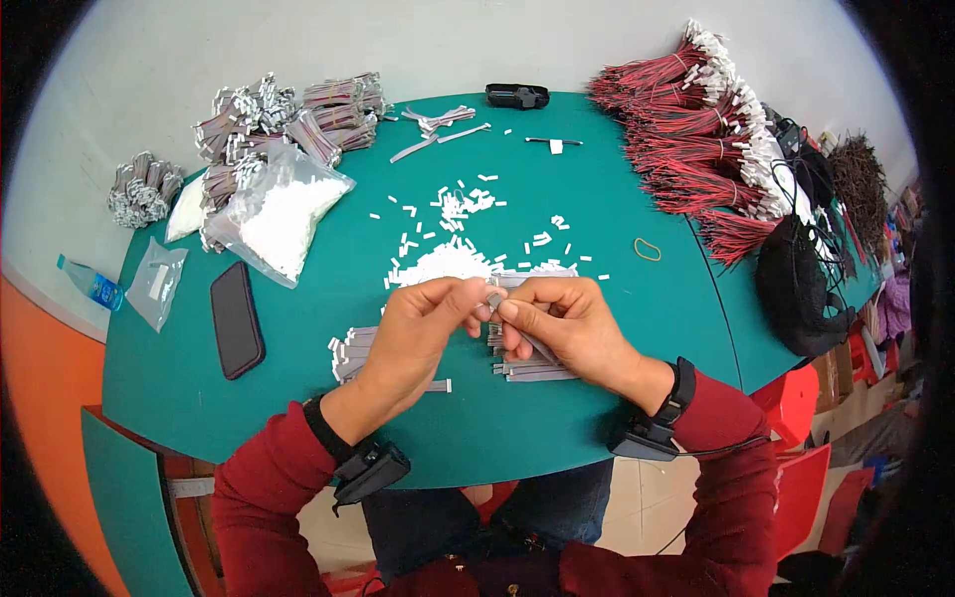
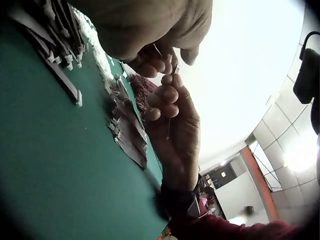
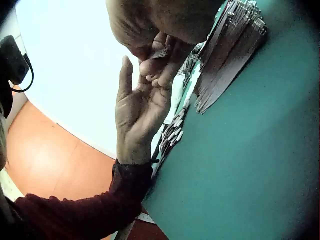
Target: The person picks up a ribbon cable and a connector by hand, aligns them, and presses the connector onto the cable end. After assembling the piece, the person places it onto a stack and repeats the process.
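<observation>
Before my chest, over the green table (image 1: 298,418), both hands meet at the fingertips. Thumb and fingers of my right hand (image 1: 577,323) pinch a thin grey ribbon cable (image 3: 159,53); its fine wire ends show in the right wrist view, and its tail hangs below the palm. My left hand (image 1: 418,323) brings curled fingers against that cable end, its thumb raised apart in the right wrist view. I cannot tell whether the left fingers grip anything. Beyond the hands lies a heap of small white connectors (image 1: 448,261). Ribbon cables (image 1: 537,373) with connectors lie beneath the hands.
A phone (image 1: 238,320), a bag of white connectors (image 1: 288,219) and a bottle (image 1: 92,284) stand at left. Bundled grey cables (image 1: 244,124) sit behind them. Red-black wire bundles (image 1: 686,129) and a black bag (image 1: 801,284) line the right edge.
</observation>
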`<state>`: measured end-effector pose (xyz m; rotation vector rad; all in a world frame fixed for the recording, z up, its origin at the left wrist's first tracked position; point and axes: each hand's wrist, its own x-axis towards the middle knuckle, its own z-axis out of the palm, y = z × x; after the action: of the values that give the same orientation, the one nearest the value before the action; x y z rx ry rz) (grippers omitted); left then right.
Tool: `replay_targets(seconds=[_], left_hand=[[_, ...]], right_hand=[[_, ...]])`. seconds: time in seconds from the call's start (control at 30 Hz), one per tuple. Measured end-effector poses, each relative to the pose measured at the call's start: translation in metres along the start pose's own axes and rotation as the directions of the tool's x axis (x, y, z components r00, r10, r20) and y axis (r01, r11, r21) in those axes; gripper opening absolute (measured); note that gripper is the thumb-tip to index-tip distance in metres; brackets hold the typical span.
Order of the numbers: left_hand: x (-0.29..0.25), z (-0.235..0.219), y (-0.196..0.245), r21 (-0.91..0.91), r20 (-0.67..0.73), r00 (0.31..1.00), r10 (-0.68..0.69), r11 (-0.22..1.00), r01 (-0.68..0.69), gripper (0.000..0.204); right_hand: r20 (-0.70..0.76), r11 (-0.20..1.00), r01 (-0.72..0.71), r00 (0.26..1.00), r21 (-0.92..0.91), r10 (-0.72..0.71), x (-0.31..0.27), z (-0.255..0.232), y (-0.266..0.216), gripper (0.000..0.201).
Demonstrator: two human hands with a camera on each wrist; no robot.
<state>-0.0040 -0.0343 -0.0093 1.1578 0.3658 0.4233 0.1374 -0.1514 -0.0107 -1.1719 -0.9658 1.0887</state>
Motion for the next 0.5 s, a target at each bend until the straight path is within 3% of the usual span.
replay_targets(seconds=[0.13,0.3,0.5], left_hand=[[0.0010,-0.0023,-0.0054,0.130,-0.012,0.997,0.070,0.989,-0.068,0.018],[-0.0009,0.0029,-0.0059,0.204,-0.063,0.985,0.161,0.968,-0.145,0.014],[0.0010,-0.0004,-0.0075,0.267,-0.038,0.990,0.134,0.956,-0.120,0.014]], right_hand=[[0.018,0.996,0.019,1.000,-0.083,-0.017,-0.0003,0.0004,0.0010,0.018],[0.007,0.998,-0.059,0.998,-0.008,0.059,-0.0014,0.0039,0.0007,0.018],[-0.028,1.000,-0.014,1.000,-0.016,0.014,-0.0002,0.0006,0.0020,0.018]])
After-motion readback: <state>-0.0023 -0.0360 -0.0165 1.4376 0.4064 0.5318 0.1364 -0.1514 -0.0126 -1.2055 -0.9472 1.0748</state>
